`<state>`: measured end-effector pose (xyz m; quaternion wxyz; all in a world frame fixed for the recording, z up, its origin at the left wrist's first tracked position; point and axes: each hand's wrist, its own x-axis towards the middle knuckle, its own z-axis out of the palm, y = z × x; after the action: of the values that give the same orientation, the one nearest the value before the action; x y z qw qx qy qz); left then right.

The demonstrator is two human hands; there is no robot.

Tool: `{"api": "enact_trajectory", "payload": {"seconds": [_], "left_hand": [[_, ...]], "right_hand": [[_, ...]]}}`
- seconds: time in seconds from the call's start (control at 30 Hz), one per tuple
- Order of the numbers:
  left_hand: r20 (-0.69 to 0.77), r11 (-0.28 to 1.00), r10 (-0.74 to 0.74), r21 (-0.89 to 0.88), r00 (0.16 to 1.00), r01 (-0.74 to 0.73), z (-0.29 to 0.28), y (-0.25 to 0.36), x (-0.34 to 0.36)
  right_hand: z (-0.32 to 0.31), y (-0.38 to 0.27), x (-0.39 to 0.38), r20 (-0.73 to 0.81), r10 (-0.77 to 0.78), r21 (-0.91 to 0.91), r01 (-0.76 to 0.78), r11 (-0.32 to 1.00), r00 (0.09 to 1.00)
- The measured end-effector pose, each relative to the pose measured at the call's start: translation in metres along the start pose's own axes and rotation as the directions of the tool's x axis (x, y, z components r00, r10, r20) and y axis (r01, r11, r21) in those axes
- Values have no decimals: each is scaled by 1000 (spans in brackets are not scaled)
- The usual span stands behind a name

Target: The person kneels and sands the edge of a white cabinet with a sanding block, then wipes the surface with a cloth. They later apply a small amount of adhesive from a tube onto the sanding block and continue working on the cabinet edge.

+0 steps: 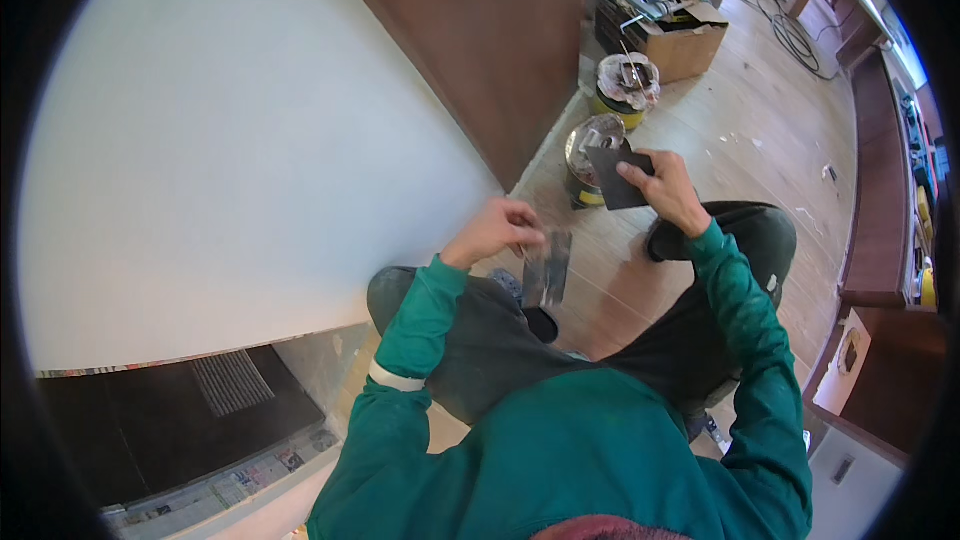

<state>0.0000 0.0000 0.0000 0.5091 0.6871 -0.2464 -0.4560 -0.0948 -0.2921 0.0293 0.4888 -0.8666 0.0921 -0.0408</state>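
Right hand, closed, gripped plate; tin stood just left; left hand, blurred, apparently pinched blade; step judged tool handling; next move likely needed steadying.

- Two o'clock: dark plate, smooth and matt.
- Four o'clock: thin blade, blurred, apparently glossy metal.
- Ten o'clock: white panel, smooth, matt.
- Twelve o'clock: brown board, wood-look, low sheen.
- Between one and two: cardboard box, matt.
- Six o'clock: green top, soft cloth.
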Motion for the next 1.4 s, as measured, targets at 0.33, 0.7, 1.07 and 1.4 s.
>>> {"api": "enact_trajectory", "payload": {"seconds": [0.33,0.7,1.07,1.4], "left_hand": [[-569,965,-153,-263,808,-3,27,-32,-23],[-476,327,409,873,779,361,-27,-4,9],[-454,-1,258,883,853,470,-46,64,-21],[-451,148,572,878,685,455,-55,176,-64]], "right_hand": [[-9,29,41,131,-27,-58,34,998,991],[-18,0,58,-61,-3,37,6,999,998],[14,-17,70,-1,-52,92,52,994,999],[24,-52,64,-90,-119,88,127,988,989]]}}
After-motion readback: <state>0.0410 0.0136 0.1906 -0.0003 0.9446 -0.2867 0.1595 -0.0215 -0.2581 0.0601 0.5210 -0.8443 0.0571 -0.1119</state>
